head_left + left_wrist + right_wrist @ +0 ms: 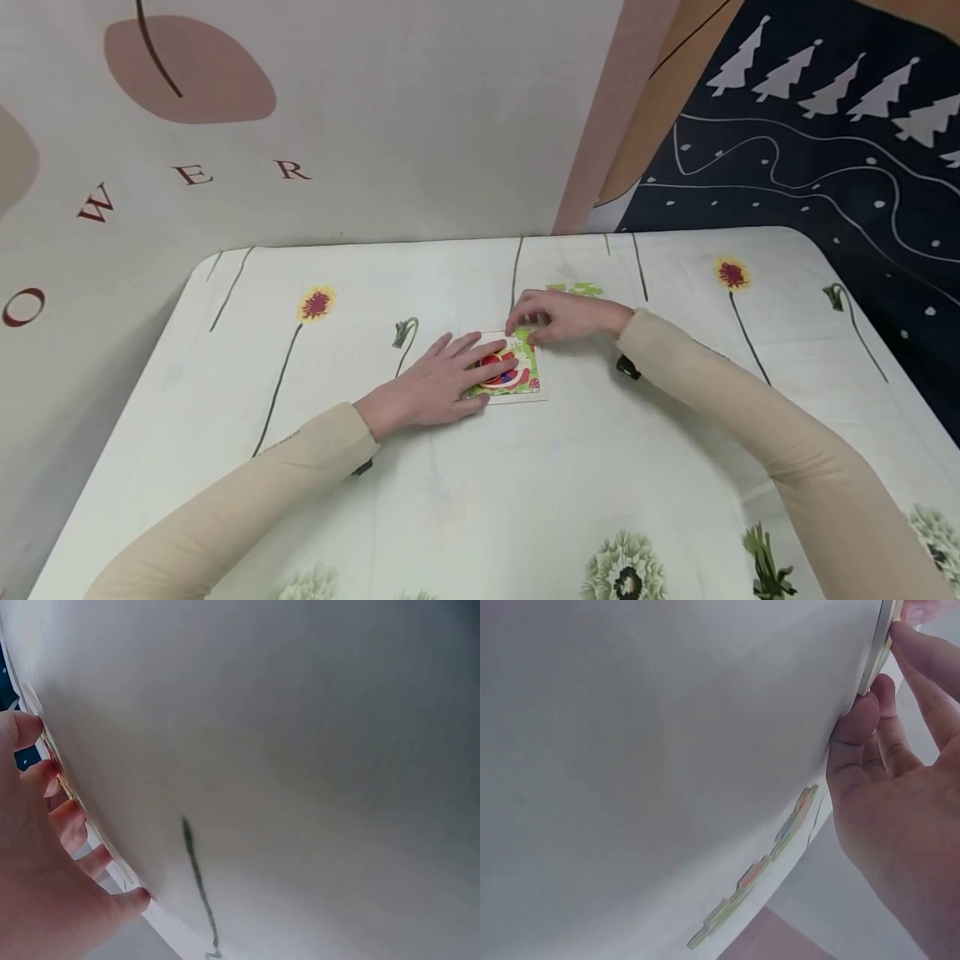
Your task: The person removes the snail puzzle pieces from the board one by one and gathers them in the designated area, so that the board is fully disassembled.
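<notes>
A small square jigsaw puzzle (529,380) with a bright picture and a pale border lies on the table. My left hand (430,385) is spread over its left side, the fingers straight across the picture. From the far right, my right hand (572,317) reaches the puzzle's top edge, with fingers curled there and thumb over the picture. The right wrist view shows the thumb and fingertips around the corner of the board (877,656). Loose jigsaw pieces (587,289) lie just behind the right hand. In the left wrist view, the left fingers (67,817) rest along the puzzle's edge.
The white tablecloth (465,500) bears printed flowers and stems. A pale curtain-like cloth (420,125) with letters hangs behind the far edge, and a dark cloth (795,158) with white trees hangs at the right.
</notes>
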`<state>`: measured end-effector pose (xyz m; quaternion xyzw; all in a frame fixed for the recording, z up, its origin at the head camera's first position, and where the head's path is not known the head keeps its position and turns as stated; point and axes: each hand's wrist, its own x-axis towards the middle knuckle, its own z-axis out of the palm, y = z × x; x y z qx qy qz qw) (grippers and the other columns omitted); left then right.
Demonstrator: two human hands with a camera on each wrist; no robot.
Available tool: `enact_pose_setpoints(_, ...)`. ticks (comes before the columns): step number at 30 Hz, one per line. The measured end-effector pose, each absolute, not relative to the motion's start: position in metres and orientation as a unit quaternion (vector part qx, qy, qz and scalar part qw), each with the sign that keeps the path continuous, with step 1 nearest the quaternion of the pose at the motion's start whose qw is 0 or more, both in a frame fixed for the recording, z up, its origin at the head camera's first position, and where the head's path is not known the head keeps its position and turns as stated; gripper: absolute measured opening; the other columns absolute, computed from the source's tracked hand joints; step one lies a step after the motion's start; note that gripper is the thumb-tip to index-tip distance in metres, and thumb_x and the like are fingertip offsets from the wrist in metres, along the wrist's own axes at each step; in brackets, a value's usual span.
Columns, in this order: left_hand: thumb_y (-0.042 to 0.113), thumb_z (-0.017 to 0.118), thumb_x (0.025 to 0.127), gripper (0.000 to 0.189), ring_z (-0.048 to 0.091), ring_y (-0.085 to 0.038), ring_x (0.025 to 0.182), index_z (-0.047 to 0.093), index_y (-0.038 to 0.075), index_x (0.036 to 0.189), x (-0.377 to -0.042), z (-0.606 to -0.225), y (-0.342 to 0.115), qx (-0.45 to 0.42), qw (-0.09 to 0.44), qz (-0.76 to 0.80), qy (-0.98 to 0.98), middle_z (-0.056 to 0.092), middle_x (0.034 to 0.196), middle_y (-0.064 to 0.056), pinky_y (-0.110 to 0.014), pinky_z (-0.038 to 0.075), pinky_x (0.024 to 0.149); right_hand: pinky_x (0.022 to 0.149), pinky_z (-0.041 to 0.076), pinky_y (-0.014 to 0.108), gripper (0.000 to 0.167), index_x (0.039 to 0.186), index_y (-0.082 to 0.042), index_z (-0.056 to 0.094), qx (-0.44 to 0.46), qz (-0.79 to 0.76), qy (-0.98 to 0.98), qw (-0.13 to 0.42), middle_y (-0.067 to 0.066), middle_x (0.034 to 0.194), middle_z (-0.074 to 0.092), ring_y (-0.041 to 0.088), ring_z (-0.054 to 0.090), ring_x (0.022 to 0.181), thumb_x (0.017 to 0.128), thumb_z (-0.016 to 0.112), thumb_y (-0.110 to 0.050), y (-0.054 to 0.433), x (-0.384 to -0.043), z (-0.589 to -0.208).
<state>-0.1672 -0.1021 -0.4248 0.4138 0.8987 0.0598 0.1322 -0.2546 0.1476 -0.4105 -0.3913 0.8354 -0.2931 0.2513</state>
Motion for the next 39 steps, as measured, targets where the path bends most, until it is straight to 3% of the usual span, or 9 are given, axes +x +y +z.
enact_pose_setpoints(12,0.043,0.041,0.100,0.056,0.009,-0.028,0.146,0.025,0.036,0.153,-0.1672,-0.4232,-0.1030,0.414,0.138,0.055,0.898,0.014,0.160,0.005,-0.056,0.008,0.112,0.083,0.043,0.035,0.033,0.121,-0.015,0.066,-0.410,-0.288,0.821,0.274,0.003,0.111,0.055,0.020,0.049,0.096,0.089,0.064,-0.007,0.1509,-0.2619,-0.4100)
enact_pose_setpoints(25,0.042,0.042,0.099,0.056,0.010,-0.029,0.146,0.027,0.035,0.153,-0.1674,-0.4235,-0.1029,0.415,0.137,0.055,0.898,0.014,0.160,0.006,-0.057,0.009,0.112,0.080,0.042,0.036,0.032,0.116,-0.014,0.067,-0.396,-0.278,0.825,0.292,0.003,0.107,0.053,0.021,0.048,0.094,0.085,0.062,-0.006,0.1451,-0.2619,-0.4062)
enact_pose_setpoints(39,0.041,0.043,0.100,0.056,0.011,-0.030,0.145,0.028,0.036,0.153,-0.1669,-0.4233,-0.1022,0.419,0.132,0.049,0.897,0.015,0.160,0.006,-0.058,0.012,0.111,0.076,0.043,0.034,0.027,0.109,-0.013,0.062,-0.415,-0.292,0.818,0.271,0.003,0.103,0.053,0.021,0.048,0.088,0.085,0.063,-0.003,0.1433,-0.2609,-0.4105)
